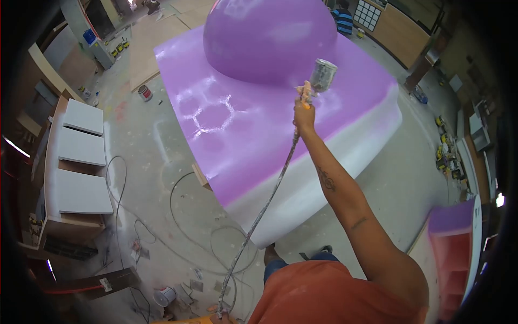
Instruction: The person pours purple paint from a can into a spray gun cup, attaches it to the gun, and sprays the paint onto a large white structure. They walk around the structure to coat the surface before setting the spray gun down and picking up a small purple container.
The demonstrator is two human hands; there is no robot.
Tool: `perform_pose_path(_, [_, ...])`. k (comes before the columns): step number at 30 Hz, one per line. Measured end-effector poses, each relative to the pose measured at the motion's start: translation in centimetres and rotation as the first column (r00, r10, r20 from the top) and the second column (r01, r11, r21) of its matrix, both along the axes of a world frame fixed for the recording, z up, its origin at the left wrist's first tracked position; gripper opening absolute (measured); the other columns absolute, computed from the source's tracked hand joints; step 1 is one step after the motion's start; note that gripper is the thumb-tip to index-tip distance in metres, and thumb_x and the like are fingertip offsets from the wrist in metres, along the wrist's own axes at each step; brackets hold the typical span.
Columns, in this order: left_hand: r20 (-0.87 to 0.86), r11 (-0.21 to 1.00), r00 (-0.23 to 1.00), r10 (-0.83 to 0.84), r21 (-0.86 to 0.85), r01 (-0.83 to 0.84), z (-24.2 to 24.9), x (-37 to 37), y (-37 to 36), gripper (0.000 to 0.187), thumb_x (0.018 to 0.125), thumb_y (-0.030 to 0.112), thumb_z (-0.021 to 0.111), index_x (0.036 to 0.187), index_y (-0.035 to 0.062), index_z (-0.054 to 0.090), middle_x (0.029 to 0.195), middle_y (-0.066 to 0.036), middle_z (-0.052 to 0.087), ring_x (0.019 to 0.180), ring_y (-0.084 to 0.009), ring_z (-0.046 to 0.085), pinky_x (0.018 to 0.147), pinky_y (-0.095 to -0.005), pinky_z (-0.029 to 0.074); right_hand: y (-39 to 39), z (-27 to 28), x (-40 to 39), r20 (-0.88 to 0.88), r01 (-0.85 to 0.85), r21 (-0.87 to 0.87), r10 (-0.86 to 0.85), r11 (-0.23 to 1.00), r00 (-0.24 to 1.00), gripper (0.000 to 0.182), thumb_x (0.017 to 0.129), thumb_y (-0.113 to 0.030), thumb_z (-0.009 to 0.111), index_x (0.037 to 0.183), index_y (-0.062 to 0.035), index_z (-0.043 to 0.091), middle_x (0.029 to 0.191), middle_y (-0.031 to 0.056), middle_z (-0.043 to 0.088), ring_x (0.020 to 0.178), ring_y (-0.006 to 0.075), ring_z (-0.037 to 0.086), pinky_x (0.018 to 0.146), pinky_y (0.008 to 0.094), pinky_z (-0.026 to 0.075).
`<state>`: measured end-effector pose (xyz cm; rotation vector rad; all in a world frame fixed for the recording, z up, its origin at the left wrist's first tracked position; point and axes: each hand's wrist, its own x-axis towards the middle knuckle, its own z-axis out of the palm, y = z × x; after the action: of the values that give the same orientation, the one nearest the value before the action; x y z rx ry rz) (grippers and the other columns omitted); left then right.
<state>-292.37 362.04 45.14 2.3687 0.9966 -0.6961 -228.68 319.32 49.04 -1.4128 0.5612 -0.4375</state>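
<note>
Spray gun (315, 81) with a metal cup on top sits clenched in the right hand (304, 114), held out at arm's length over the flat purple slab (243, 140), just in front of the big purple dome (270, 35) that rises from it. A grey air hose (259, 213) runs down from the gun past the orange shirt (329, 294) to the bottom edge, where the left hand (221, 318) is barely visible; it seems to touch the hose, but I cannot tell how far closed it is. White panels (81, 156) lie on a bench at the left. A paint can (144, 93) stands on the dusty floor (156, 183) near the slab's corner.
</note>
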Motion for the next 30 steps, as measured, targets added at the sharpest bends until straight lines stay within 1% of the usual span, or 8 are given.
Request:
perform_pose_path(1, [-0.020,0.999,1.000,0.015,-0.050,-0.016,0.4,0.8,0.4,0.058,0.088,0.049,0.068,0.126,0.0054,0.062,0.117,-0.025,0.068,0.104,-0.0469,0.063,0.093,-0.0493,0.048,0.9,-0.6,0.9,-0.016,-0.047,-0.004,0.047,0.999,0.999,0.027,0.094,-0.029,0.063,0.084,-0.0052,0.055,0.066,0.0015,0.050,0.043,0.0109,0.042,0.037,0.0275,0.036])
perform_pose_path(9, [-0.110,0.989,0.991,-0.081,-0.132,0.066,-2.3,5.3,4.7,0.053,0.088,0.044,0.068,0.122,0.0041,0.064,0.113,-0.024,0.068,0.101,-0.0440,0.064,0.090,-0.0485,0.048,10.9,-0.9,5.4,0.045,-0.292,0.096,0.289,0.952,0.956,0.033,0.095,-0.031,0.062,0.078,-0.0031,0.056,0.060,0.0042,0.055,0.040,0.0109,0.044,0.039,0.0293,0.037])
perform_pose_path(11, [-0.133,0.984,0.985,-0.113,-0.153,0.093,-3.1,6.1,4.8,0.052,0.087,0.043,0.068,0.121,0.0037,0.064,0.112,-0.024,0.068,0.100,-0.0432,0.064,0.089,-0.0483,0.048,12.1,0.2,5.2,0.239,-0.400,0.194,0.352,0.896,0.905,0.026,0.095,-0.029,0.061,0.090,-0.0036,0.059,0.072,0.0065,0.064,0.040,0.0081,0.042,0.038,0.0266,0.037])
perform_pose_path(14, [-0.167,0.973,0.971,-0.173,-0.179,0.143,-4.3,7.6,6.1,0.050,0.087,0.042,0.068,0.119,0.0031,0.064,0.111,-0.024,0.069,0.098,-0.0419,0.064,0.087,-0.0480,0.049,13.4,0.1,6.2,0.261,-0.444,0.202,0.389,0.873,0.883,0.023,0.096,-0.028,0.060,0.099,-0.0046,0.060,0.084,0.0082,0.069,0.041,0.0068,0.043,0.037,0.0251,0.037])
perform_pose_path(21, [-0.243,0.943,0.924,-0.294,-0.233,0.239,-7.1,9.8,9.1,0.046,0.087,0.037,0.067,0.115,0.0017,0.066,0.107,-0.023,0.069,0.095,-0.0391,0.065,0.084,-0.0472,0.049,10.2,-2.3,6.6,0.034,-0.251,0.080,0.249,0.965,0.968,0.030,0.092,-0.033,0.064,0.083,-0.0047,0.058,0.061,0.0002,0.048,0.044,0.0109,0.044,0.040,0.0287,0.038])
perform_pose_path(23, [-0.256,0.936,0.913,-0.317,-0.238,0.258,-8.1,10.5,9.8,0.044,0.087,0.036,0.067,0.114,0.0013,0.066,0.106,-0.022,0.069,0.094,-0.0382,0.065,0.083,-0.0470,0.049,6.8,-3.2,5.3,0.002,-0.198,0.071,0.198,0.978,0.980,0.019,0.094,-0.028,0.063,0.090,-0.0111,0.054,0.069,-0.0026,0.049,0.043,0.0056,0.038,0.037,0.0238,0.032])
perform_pose_path(25, [-0.272,0.927,0.899,-0.344,-0.254,0.278,-9.3,10.7,9.7,0.043,0.087,0.035,0.067,0.113,0.0009,0.066,0.105,-0.022,0.069,0.093,-0.0374,0.065,0.082,-0.0468,0.050,3.0,-2.7,3.1,-0.024,-0.085,0.036,0.086,0.996,0.996,0.033,0.092,-0.033,0.064,0.075,-0.0060,0.057,0.060,-0.0011,0.048,0.045,0.0108,0.044,0.040,0.0293,0.037])
perform_pose_path(30, [-0.297,0.891,0.855,-0.424,-0.307,0.335,-13.3,12.1,7.9,0.040,0.086,0.032,0.067,0.110,0.0000,0.067,0.102,-0.021,0.069,0.090,-0.0354,0.065,0.080,-0.0462,0.050,-7.4,-1.0,-2.6,0.037,0.100,-0.190,-0.094,0.977,0.995,0.031,0.096,-0.030,0.062,0.081,-0.0018,0.064,0.063,-0.0002,0.052,0.047,0.0074,0.041,0.043,0.0268,0.033])
